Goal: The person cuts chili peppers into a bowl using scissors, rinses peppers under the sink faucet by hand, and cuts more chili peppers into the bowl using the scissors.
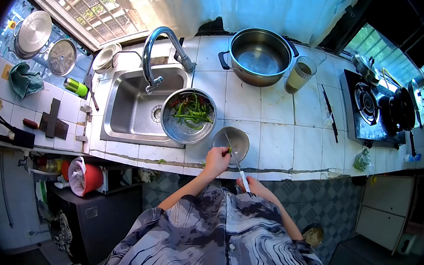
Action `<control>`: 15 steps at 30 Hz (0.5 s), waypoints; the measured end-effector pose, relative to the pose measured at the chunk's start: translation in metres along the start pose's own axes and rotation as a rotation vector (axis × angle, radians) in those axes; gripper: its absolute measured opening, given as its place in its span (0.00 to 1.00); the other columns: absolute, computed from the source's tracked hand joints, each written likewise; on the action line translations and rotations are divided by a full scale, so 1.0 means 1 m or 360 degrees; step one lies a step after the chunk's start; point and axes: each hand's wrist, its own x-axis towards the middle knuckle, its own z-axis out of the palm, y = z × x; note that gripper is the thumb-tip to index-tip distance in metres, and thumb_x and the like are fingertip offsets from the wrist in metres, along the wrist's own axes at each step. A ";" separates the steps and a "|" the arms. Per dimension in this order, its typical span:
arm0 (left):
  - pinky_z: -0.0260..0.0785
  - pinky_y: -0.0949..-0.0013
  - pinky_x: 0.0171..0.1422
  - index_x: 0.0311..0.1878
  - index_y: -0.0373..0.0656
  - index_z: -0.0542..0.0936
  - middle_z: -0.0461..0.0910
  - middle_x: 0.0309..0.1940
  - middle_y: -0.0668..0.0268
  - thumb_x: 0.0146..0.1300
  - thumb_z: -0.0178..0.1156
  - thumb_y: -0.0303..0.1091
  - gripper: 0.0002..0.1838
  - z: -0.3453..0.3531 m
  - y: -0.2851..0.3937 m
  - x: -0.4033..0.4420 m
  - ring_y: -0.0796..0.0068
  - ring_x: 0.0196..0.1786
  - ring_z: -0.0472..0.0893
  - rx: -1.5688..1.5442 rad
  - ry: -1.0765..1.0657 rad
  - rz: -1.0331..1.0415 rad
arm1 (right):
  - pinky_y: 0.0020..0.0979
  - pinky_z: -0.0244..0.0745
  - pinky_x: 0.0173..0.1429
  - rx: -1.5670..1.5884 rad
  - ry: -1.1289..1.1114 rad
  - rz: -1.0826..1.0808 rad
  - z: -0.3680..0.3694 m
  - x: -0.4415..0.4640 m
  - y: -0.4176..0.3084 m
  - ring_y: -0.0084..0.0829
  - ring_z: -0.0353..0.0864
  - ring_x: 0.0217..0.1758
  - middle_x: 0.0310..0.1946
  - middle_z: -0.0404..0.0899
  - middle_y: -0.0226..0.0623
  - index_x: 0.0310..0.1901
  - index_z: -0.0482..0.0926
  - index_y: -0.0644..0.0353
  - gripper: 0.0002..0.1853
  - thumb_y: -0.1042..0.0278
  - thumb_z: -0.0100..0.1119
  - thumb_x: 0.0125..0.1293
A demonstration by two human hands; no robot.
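My left hand (pixel 216 162) is closed in a pinch at the near rim of a small bowl (pixel 242 141). A bit of green chili (pixel 230 150) shows at its fingertips. My right hand (pixel 256 187) grips the white handle of a knife (pixel 243 180), whose thin blade points up and leftward over the bowl, close to the left fingertips. To the left of the bowl, a metal colander (pixel 171 126) holds several green chilies (pixel 193 111) and rests partly over the sink's right edge.
A steel sink (pixel 121 118) with a curved faucet (pixel 150 57) lies to the left. Farther back on the tiled counter (pixel 242 105) stand a large two-handled pot (pixel 260 58) and a glass (pixel 300 74). Dark sticks (pixel 330 113) and a gas stove (pixel 367 106) are at the right.
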 end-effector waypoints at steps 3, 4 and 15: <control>0.68 0.72 0.32 0.37 0.36 0.79 0.79 0.21 0.58 0.48 0.56 0.29 0.12 -0.004 -0.004 0.009 0.72 0.25 0.79 -0.0035 0.0032 -0.0048 | 0.33 0.68 0.35 0.0100 0.0059 -0.0304 0.000 0.001 -0.021 0.30 0.74 0.28 0.23 0.76 0.39 0.32 0.76 0.68 0.30 0.40 0.54 0.53; 0.68 0.72 0.32 0.37 0.37 0.79 0.79 0.22 0.58 0.48 0.56 0.29 0.12 -0.003 0.000 0.010 0.73 0.25 0.79 0.0004 0.0032 -0.0060 | 0.33 0.68 0.35 0.0141 0.0057 -0.0319 -0.004 -0.001 -0.029 0.30 0.74 0.28 0.23 0.76 0.40 0.32 0.76 0.68 0.30 0.40 0.53 0.53; 0.67 0.73 0.32 0.39 0.36 0.78 0.79 0.23 0.59 0.46 0.56 0.25 0.14 0.010 -0.009 0.002 0.79 0.26 0.77 -0.0342 0.0041 -0.0139 | 0.32 0.69 0.34 -0.0098 0.0169 -0.0079 0.004 -0.006 -0.019 0.32 0.76 0.28 0.21 0.76 0.42 0.30 0.74 0.71 0.31 0.40 0.53 0.54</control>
